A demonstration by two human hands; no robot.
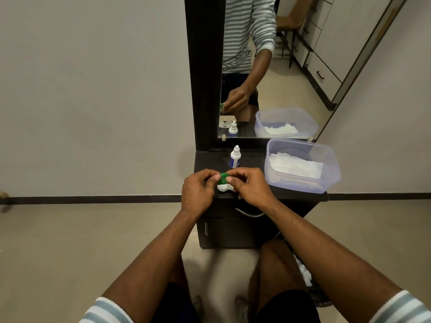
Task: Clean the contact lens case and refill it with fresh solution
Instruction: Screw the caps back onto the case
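Left hand (198,190) and right hand (251,185) meet fingertip to fingertip, both arms outstretched.

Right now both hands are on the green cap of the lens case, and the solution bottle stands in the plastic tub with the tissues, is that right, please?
Not quite. The head view shows the solution bottle standing upright on the dark cabinet top, left of the plastic tub, not in it. The rest holds: the left hand and right hand both grip the green cap of the lens case, and the tub holds the tissues.
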